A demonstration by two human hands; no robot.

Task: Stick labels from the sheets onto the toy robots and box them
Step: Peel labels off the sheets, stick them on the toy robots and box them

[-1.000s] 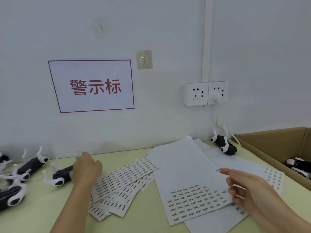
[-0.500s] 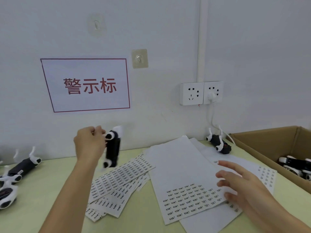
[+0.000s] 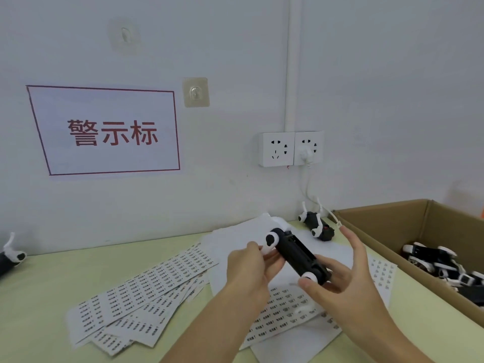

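Holding one toy robot (image 3: 297, 255): left hand (image 3: 248, 271), right hand (image 3: 337, 281) both in grip; two loose robots on table.

I saw the toy robot (image 3: 297, 254) held above the sheets: a black bar-shaped body with white wheel-like ends, tilted so its far end pointed up and left and its near end down and right. A second toy robot (image 3: 315, 226) lay on the table near the wall, white limbs sticking up. A third (image 3: 10, 258) lay at the far left edge, partly cut off. Several more (image 3: 442, 265) were piled inside the cardboard box (image 3: 387, 218) on the right. The label sheets (image 3: 146, 289) were fanned out overlapping at left; a larger white sheet (image 3: 285, 310), partly filled with labels, lay beneath the held robot.
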